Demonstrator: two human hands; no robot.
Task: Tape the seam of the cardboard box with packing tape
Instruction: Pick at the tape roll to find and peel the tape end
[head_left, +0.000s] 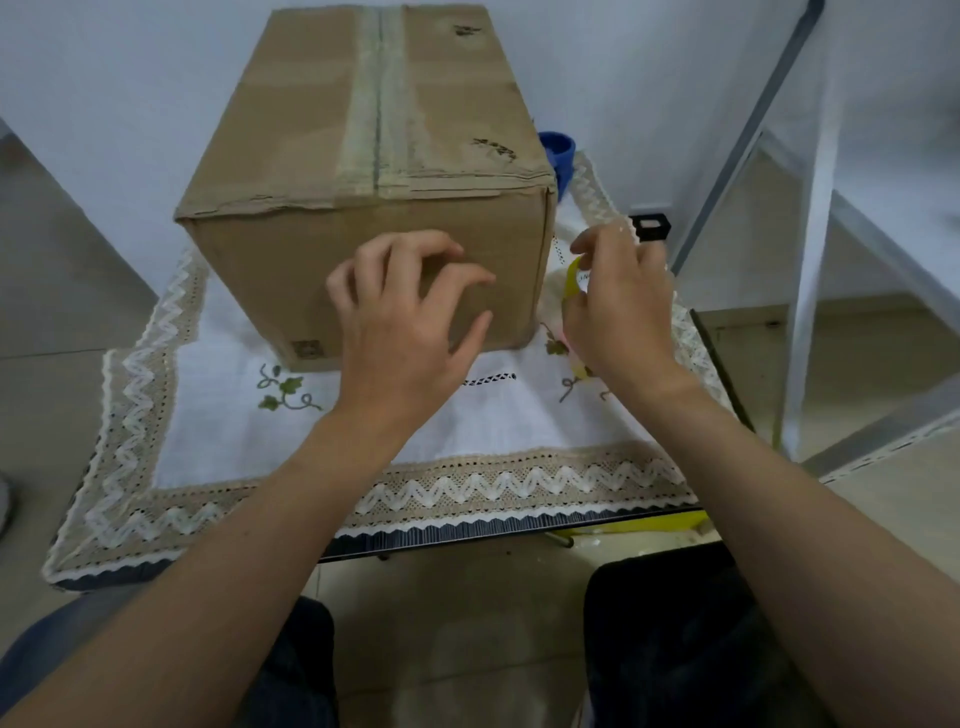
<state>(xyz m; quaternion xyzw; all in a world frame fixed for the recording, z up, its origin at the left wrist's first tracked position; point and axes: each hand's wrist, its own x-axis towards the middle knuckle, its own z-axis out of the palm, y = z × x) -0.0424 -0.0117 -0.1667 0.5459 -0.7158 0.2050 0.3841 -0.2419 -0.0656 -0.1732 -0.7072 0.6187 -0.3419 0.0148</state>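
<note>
A brown cardboard box (363, 156) stands on the cloth-covered table, its top seam (378, 104) running away from me under a strip of old pale tape. My left hand (405, 322) hovers in front of the box's near face, fingers curled and apart, holding nothing. To the right of the box, my right hand (618, 306) grips a tape roll (575, 278) with a yellow core; most of the roll is hidden behind my fingers.
A white embroidered tablecloth (260, 467) with lace border covers the small table. A blue object (560, 153) peeks out behind the box's right corner. A small black item (649, 227) lies at the table's right edge. Metal frame bars (810, 260) rise on the right.
</note>
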